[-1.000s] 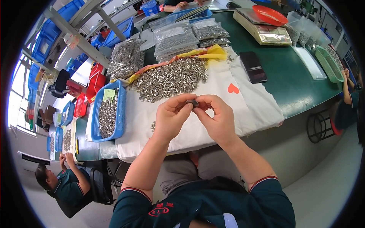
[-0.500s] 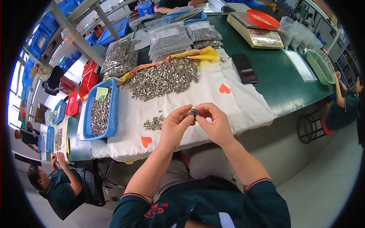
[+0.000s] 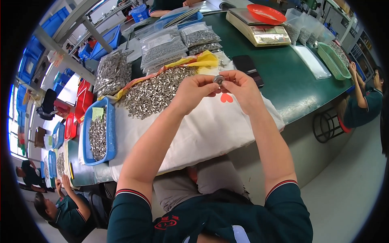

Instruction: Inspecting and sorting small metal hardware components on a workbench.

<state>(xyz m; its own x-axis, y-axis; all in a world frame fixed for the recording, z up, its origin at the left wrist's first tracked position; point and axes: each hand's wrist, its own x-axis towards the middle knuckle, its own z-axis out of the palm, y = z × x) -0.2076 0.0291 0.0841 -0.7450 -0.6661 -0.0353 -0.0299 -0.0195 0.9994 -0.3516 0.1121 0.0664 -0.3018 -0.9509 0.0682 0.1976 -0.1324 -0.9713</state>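
Green table (image 3: pixel 296 81), white cloth (image 3: pixel 210 125), seemingly a workshop.

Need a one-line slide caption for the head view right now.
Left hand and right hand pinch a small round metal part above a white cloth heaped with metal pieces.

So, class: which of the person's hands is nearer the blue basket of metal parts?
Left. The left hand is nearer the blue basket; the right hand lies farther right.
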